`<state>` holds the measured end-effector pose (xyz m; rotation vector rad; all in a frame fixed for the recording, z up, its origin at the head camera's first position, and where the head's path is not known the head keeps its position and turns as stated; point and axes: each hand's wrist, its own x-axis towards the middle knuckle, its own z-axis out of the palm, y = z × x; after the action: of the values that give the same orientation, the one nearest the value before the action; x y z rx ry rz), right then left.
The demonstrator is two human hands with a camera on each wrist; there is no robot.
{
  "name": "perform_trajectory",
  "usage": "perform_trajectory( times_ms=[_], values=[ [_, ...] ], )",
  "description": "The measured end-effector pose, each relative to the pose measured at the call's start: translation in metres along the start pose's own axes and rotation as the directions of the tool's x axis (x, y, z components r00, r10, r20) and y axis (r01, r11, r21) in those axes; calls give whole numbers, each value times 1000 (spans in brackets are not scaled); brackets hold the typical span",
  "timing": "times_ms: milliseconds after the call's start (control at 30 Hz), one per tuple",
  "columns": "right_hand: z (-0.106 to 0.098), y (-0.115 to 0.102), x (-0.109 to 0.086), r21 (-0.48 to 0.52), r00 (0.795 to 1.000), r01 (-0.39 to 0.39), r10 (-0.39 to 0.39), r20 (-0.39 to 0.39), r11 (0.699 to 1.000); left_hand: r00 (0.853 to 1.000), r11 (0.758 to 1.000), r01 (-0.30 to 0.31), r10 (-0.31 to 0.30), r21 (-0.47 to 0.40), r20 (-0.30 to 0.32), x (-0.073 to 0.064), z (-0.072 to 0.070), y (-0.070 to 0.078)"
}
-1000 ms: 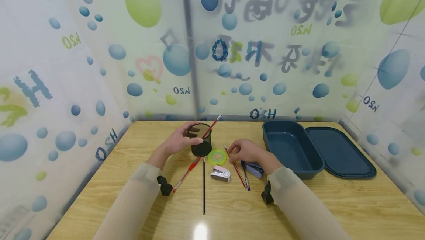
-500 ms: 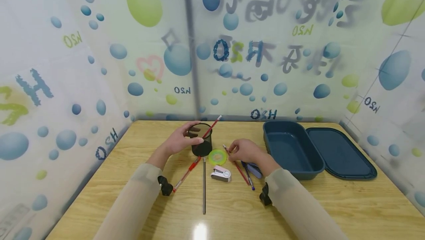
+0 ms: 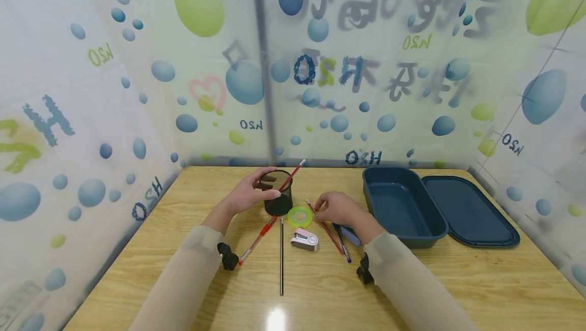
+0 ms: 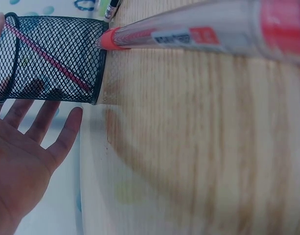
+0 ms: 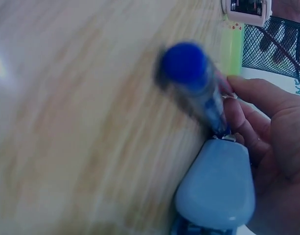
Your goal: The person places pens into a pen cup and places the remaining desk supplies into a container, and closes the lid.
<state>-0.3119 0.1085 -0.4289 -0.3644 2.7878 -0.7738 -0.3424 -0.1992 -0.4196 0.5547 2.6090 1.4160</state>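
Seen from my remote station, the left hand [image 3: 247, 192] holds the mesh cup [image 3: 278, 205], thumb at the front and fingers round the far side, as the cup stands upright toward the back of the table [image 3: 220, 300]. A leaning pencil [image 3: 293, 174], red with a pale eraser end, slants out over its rim. The right hand [image 3: 340, 208] pinches a loose pencil [image 3: 330, 233], also red, near its far end; I cannot tell whether the near end touches the wood. A blue pen [image 3: 345, 250] and a purple stapler [image 3: 351, 236] sit side by side just by that hand, which partly hides them from my head camera.

Between the hands I have the green disc [image 3: 299, 216], with a pink-and-white stapler [image 3: 304, 240] in front. The red pen [image 3: 258, 240] and dark pencil [image 3: 281, 260] lie before the cup. At right stands the box [image 3: 403, 206], its lid [image 3: 471, 211] flat beside it.
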Motion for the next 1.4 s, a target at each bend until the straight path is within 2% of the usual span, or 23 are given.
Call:
perform_trajectory(
  times_ms=[300,533,700,1000,1100,1400],
  values=[
    [2,-1,3,-8,1000,-25,25,-4,1000,1000,1000,3,-3,6,-4,0,0,-1],
    [-1,-2,-3,96,1000,-8,10,-25,995,1000,1000,-12,12,3,7,0,0,-2],
    [-5,-4,-8,184,999,22,-14,-49,983,1000,1000,-4,4,-1,2,-1,0,-1],
    [-17,-4,-24,269,995,76,-57,-79,960,1000,1000,-2,2,-3,4,-1,-1,1],
    [-21,-4,-30,303,992,105,-80,-93,947,1000,1000,5,-5,-10,6,-1,-1,1],
    [-30,-11,-49,406,982,141,-77,-170,903,1000,1000,1,-1,-7,8,-1,-1,0]
  ],
)
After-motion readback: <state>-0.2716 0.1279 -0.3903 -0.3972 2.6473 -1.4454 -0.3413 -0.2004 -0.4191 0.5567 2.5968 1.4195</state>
